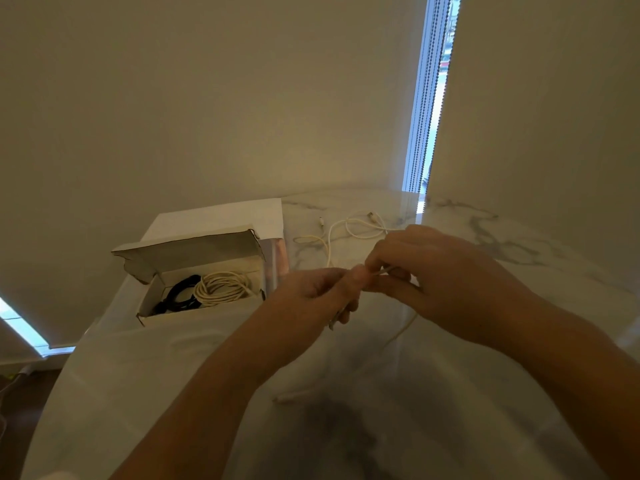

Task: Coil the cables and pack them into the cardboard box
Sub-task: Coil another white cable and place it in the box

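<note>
White cable pinched betw. L hand & R hand, just right of open cardboard box w/ black coil & white coil inside.

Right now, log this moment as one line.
hands: left hand and right hand pinch white cable | box: open, black coil, white coil inside

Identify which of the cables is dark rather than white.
The black cable, coiled in the left part of the cardboard box. The coil beside it and the cable in the hands are white.
</note>
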### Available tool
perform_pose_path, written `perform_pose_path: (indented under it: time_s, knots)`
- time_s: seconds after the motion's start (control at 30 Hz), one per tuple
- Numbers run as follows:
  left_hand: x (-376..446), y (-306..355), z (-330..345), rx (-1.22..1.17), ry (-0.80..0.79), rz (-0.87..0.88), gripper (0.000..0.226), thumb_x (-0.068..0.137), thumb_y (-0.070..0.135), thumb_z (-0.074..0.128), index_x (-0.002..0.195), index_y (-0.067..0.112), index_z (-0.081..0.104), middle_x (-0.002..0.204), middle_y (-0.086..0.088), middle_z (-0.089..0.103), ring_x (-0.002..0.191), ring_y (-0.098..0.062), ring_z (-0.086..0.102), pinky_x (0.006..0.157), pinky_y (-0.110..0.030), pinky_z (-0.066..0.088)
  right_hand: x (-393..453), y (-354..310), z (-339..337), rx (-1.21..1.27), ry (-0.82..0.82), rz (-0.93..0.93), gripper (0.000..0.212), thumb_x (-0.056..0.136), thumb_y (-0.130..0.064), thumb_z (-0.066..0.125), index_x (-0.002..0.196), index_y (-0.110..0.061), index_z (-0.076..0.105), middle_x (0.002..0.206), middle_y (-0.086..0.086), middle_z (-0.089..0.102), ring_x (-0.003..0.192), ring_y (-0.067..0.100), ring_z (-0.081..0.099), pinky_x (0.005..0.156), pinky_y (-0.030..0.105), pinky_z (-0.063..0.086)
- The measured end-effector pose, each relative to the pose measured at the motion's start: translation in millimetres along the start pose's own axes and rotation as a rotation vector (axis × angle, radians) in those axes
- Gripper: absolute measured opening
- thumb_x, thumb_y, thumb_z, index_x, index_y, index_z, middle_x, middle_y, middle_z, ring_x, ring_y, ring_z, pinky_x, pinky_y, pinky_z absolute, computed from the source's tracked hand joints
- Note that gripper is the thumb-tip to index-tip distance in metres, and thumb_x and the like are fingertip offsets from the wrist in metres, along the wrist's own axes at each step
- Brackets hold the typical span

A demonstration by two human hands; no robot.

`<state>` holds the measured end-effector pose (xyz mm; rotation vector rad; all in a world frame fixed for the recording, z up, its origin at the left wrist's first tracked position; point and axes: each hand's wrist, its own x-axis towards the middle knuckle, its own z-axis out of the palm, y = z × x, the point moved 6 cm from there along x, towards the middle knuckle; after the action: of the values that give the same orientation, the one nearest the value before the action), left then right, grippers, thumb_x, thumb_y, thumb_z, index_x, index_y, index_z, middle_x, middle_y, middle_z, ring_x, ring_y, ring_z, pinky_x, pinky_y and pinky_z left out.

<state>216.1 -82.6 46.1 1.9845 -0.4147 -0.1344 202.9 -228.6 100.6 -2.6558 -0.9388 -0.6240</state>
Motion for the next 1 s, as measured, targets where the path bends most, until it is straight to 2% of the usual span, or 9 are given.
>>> perform_pose_path:
  time_s: [0.13, 0.2, 0.27, 0.37, 0.47, 0.57, 0.7, 0.83, 1.0]
  knots:
    - [-1, 4, 0, 0.107, -0.007, 0.084, 0.028, 0.096, 0.045, 0.054, 0.090, 0.024, 0.071, 0.063, 0.008, 0.055, 0.058, 0.000, 0.050, 0.057, -0.012, 0.043, 2, 7, 4, -0.016, -0.026, -0.008, 0.017, 0.089, -0.044, 0.057, 0.093, -0.028, 0.064, 0.079, -0.018, 0.047, 0.075, 0.008, 0.045, 0.061, 0.018, 0.035]
    - [-1, 6, -2, 0.119, 0.037, 0.125, 0.028, 0.097, 0.044, 0.052, 0.080, 0.028, 0.067, 0.061, 0.007, 0.051, 0.056, -0.002, 0.046, 0.056, -0.015, 0.041, 1, 11, 7, -0.022, -0.027, 0.004, 0.018, 0.089, -0.046, 0.055, 0.092, -0.029, 0.062, 0.078, -0.019, 0.045, 0.075, 0.009, 0.045, 0.062, 0.024, 0.040]
    - [-1, 6, -6, 0.096, 0.104, 0.137, 0.029, 0.098, 0.045, 0.051, 0.081, 0.029, 0.068, 0.062, 0.003, 0.050, 0.056, -0.004, 0.045, 0.057, -0.016, 0.040, 1, 15, 9, -0.014, -0.029, 0.037, 0.019, 0.090, -0.048, 0.052, 0.096, -0.032, 0.059, 0.075, -0.021, 0.041, 0.076, 0.006, 0.043, 0.064, 0.025, 0.039]
    - [-1, 6, -14, -0.037, 0.202, 0.123, 0.031, 0.097, 0.043, 0.053, 0.097, 0.021, 0.075, 0.068, -0.004, 0.052, 0.062, -0.009, 0.046, 0.061, -0.022, 0.040, 0, 21, 12, 0.013, -0.042, 0.073, 0.017, 0.092, -0.045, 0.058, 0.107, -0.036, 0.056, 0.075, -0.021, 0.043, 0.075, 0.004, 0.045, 0.065, 0.023, 0.038]
    - [-1, 3, -16, -0.233, 0.236, 0.097, 0.032, 0.093, 0.045, 0.054, 0.100, 0.024, 0.078, 0.070, -0.004, 0.050, 0.068, -0.016, 0.044, 0.067, -0.033, 0.037, 0, 21, 15, 0.062, -0.043, 0.084, 0.022, 0.092, -0.042, 0.060, 0.112, -0.039, 0.052, 0.074, -0.017, 0.046, 0.075, 0.001, 0.049, 0.062, 0.017, 0.037]
    - [1, 0, -14, -0.416, 0.210, 0.076, 0.030, 0.098, 0.034, 0.054, 0.100, 0.016, 0.078, 0.081, -0.011, 0.050, 0.073, -0.019, 0.042, 0.070, -0.032, 0.036, 0, 20, 19, 0.079, -0.045, 0.089, 0.021, 0.093, -0.046, 0.056, 0.112, -0.040, 0.049, 0.073, -0.016, 0.049, 0.071, -0.001, 0.048, 0.057, 0.013, 0.031]
    - [1, 2, -9, -0.716, 0.126, 0.038, 0.028, 0.098, 0.020, 0.053, 0.094, 0.003, 0.075, 0.085, -0.015, 0.048, 0.067, -0.010, 0.044, 0.061, -0.021, 0.036, 1, 24, 19, 0.121, -0.030, 0.127, 0.019, 0.100, -0.047, 0.040, 0.097, -0.032, 0.051, 0.070, -0.015, 0.050, 0.071, 0.000, 0.050, 0.056, 0.015, 0.034]
    - [3, 5, -2, -0.933, 0.005, 0.014, 0.028, 0.099, 0.019, 0.050, 0.091, 0.004, 0.073, 0.082, -0.009, 0.049, 0.064, -0.008, 0.046, 0.059, -0.020, 0.039, 0, 28, 21, 0.152, -0.033, 0.162, 0.033, 0.100, -0.050, 0.031, 0.096, -0.027, 0.055, 0.077, -0.010, 0.060, 0.072, 0.009, 0.054, 0.064, 0.021, 0.042]
    - [1, 9, 1, -1.101, -0.079, -0.012, 0.026, 0.102, 0.023, 0.047, 0.099, 0.004, 0.065, 0.075, 0.000, 0.047, 0.063, -0.007, 0.043, 0.062, -0.019, 0.041, -2, 36, 28, 0.148, -0.083, 0.220, 0.018, 0.103, -0.041, 0.037, 0.099, -0.035, 0.054, 0.078, -0.012, 0.059, 0.072, 0.003, 0.054, 0.057, 0.015, 0.033]
